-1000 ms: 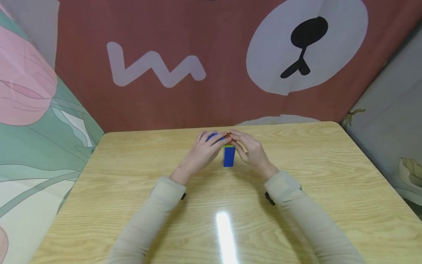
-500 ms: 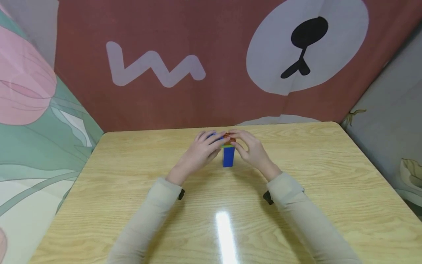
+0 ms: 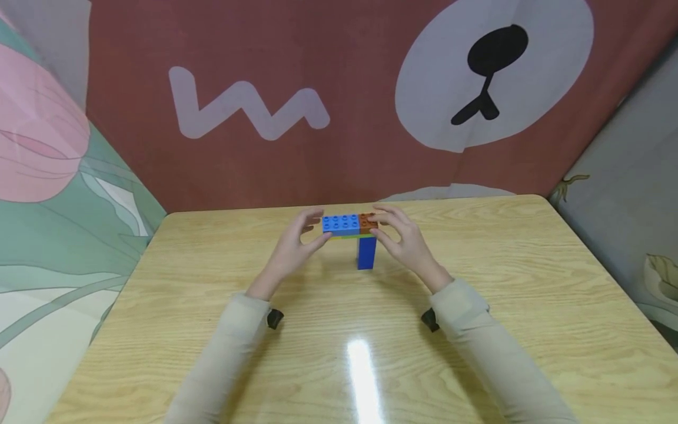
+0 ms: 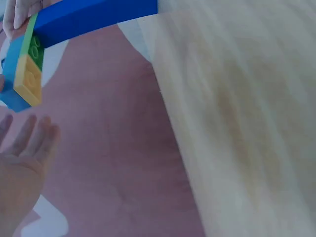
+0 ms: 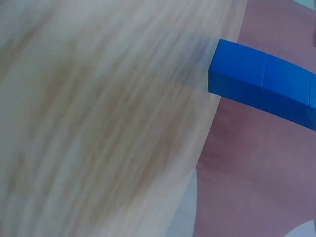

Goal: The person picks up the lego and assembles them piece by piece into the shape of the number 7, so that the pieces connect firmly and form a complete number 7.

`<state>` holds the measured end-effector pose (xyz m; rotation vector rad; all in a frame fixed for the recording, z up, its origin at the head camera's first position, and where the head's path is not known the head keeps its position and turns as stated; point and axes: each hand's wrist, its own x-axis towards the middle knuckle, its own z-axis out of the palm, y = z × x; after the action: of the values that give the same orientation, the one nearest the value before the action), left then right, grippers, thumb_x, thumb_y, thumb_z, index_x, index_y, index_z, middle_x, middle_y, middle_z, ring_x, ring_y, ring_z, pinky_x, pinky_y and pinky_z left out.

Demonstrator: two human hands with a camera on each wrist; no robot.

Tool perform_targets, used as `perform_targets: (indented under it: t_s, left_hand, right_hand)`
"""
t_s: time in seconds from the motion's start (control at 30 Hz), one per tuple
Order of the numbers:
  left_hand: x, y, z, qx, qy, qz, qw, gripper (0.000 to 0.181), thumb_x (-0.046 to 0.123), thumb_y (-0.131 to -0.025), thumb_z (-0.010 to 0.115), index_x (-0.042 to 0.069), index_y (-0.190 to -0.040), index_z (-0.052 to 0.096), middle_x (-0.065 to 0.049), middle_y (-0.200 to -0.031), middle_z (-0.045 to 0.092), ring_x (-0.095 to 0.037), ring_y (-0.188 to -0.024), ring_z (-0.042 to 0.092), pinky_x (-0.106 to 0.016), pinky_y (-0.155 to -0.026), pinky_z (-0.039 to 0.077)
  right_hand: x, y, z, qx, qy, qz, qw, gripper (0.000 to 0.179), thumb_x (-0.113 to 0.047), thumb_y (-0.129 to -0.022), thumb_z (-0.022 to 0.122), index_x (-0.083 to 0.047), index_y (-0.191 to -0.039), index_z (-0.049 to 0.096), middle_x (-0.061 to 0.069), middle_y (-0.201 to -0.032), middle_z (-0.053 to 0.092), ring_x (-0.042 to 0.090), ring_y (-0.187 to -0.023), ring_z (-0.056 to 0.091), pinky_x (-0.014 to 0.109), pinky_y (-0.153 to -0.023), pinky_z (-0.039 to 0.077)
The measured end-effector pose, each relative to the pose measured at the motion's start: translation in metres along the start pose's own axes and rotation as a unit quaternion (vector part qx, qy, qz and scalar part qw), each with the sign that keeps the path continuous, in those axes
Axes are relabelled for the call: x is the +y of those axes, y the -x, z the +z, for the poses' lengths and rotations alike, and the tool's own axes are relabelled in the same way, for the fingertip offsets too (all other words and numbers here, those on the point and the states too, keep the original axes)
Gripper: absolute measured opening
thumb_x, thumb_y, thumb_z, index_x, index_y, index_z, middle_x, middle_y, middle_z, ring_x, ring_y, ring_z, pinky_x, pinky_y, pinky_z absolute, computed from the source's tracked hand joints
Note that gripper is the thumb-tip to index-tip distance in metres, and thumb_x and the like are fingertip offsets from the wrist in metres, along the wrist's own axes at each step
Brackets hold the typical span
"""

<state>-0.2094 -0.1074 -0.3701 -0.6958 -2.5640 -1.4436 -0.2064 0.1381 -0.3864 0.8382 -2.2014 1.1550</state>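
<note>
A column of blue bricks (image 3: 366,253) stands upright on the table, its stacked joints visible in the right wrist view (image 5: 261,81). Across its top runs a lighter blue studded brick (image 3: 341,224), jutting left, beside an orange-brown brick (image 3: 364,226). Under that row the left wrist view shows a green brick (image 4: 34,47) and a yellow brick (image 4: 28,81). My right hand (image 3: 406,241) pinches the orange-brown brick, thumb in front and fingers over the top. My left hand (image 3: 290,244) is spread at the free end, thumb tip at the front edge, fingers apart from it.
The wooden table (image 3: 212,353) extends around the bricks, with a bright light reflection in front. A reddish-brown cloth (image 3: 360,165) with a printed bear face hangs just behind the far edge. A dark wrist device (image 3: 275,318) sits below each cuff.
My left hand has drawn back to the left from over the top bricks, uncovering the light blue brick's studs. My right hand has stayed at the orange-brown brick.
</note>
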Motion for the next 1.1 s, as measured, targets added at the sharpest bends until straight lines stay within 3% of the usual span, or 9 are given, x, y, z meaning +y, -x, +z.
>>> perform_targets:
  t_s: [0.2, 0.33, 0.53, 0.67, 0.73, 0.87, 1.1]
  left_hand:
    - [-0.008, 0.003, 0.000, 0.012, 0.068, -0.003, 0.9976, 0.039, 0.010, -0.090, 0.066, 0.000, -0.126, 0.055, -0.018, -0.126, 0.061, -0.031, -0.115, 0.061, -0.041, -0.102, 0.049]
    - [-0.012, 0.002, 0.000, 0.014, 0.099, -0.016, 0.9949, 0.040, 0.009, -0.090, 0.065, 0.000, -0.127, 0.056, -0.018, -0.127, 0.061, -0.030, -0.116, 0.060, -0.038, -0.102, 0.050]
    - [-0.013, 0.002, -0.001, 0.006, 0.141, -0.040, 0.9893, 0.041, 0.007, -0.090, 0.065, 0.000, -0.129, 0.055, -0.020, -0.128, 0.060, -0.031, -0.119, 0.059, -0.038, -0.102, 0.050]
    - [-0.013, 0.002, -0.001, 0.002, 0.152, -0.059, 0.9866, 0.043, 0.006, -0.090, 0.065, 0.001, -0.131, 0.055, -0.021, -0.128, 0.060, -0.031, -0.120, 0.059, -0.030, -0.099, 0.052]
    - [-0.012, 0.002, 0.000, 0.004, 0.156, -0.063, 0.9858, 0.044, 0.006, -0.090, 0.065, 0.001, -0.132, 0.054, -0.021, -0.129, 0.060, -0.031, -0.120, 0.059, -0.027, -0.097, 0.052]
    - [-0.011, 0.000, 0.003, 0.007, 0.156, -0.067, 0.9855, 0.044, 0.008, -0.090, 0.065, 0.001, -0.132, 0.054, -0.020, -0.130, 0.059, -0.031, -0.121, 0.058, -0.030, -0.099, 0.052]
    - [-0.013, -0.003, 0.008, 0.001, 0.132, -0.112, 0.9849, 0.043, 0.021, -0.092, 0.064, 0.010, -0.134, 0.056, -0.012, -0.132, 0.060, -0.028, -0.119, 0.059, -0.039, -0.102, 0.050]
  right_hand:
    - [0.001, 0.004, 0.003, 0.004, -0.038, 0.030, 0.9988, 0.035, 0.006, -0.083, 0.067, 0.005, -0.118, 0.062, 0.025, -0.122, 0.061, 0.036, -0.108, 0.061, 0.047, -0.085, 0.056]
    - [0.001, 0.006, 0.002, -0.018, -0.073, 0.095, 0.9926, 0.048, 0.001, -0.088, 0.064, 0.002, -0.133, 0.051, 0.023, -0.126, 0.060, 0.036, -0.111, 0.061, 0.043, -0.090, 0.055]
    - [0.000, 0.005, -0.002, -0.058, -0.127, 0.247, 0.9590, 0.047, -0.014, -0.093, 0.061, -0.007, -0.139, 0.048, 0.018, -0.132, 0.058, 0.031, -0.121, 0.057, 0.043, -0.098, 0.051]
    - [0.000, 0.002, -0.004, -0.068, -0.164, 0.307, 0.9349, 0.048, -0.018, -0.094, 0.061, -0.008, -0.140, 0.048, 0.018, -0.135, 0.056, 0.030, -0.125, 0.053, 0.039, -0.100, 0.051]
    - [0.000, 0.001, -0.006, -0.068, -0.184, 0.327, 0.9245, 0.049, -0.017, -0.094, 0.061, -0.008, -0.140, 0.047, 0.018, -0.136, 0.055, 0.030, -0.126, 0.052, 0.035, -0.099, 0.051]
    - [0.001, -0.001, -0.009, -0.067, -0.199, 0.350, 0.9129, 0.049, -0.019, -0.094, 0.061, -0.008, -0.140, 0.047, 0.017, -0.137, 0.054, 0.030, -0.127, 0.052, 0.034, -0.100, 0.051]
    - [0.007, 0.002, -0.010, -0.076, -0.184, 0.363, 0.9104, 0.051, -0.029, -0.095, 0.060, -0.010, -0.140, 0.048, 0.017, -0.136, 0.055, 0.032, -0.124, 0.054, 0.047, -0.104, 0.046]
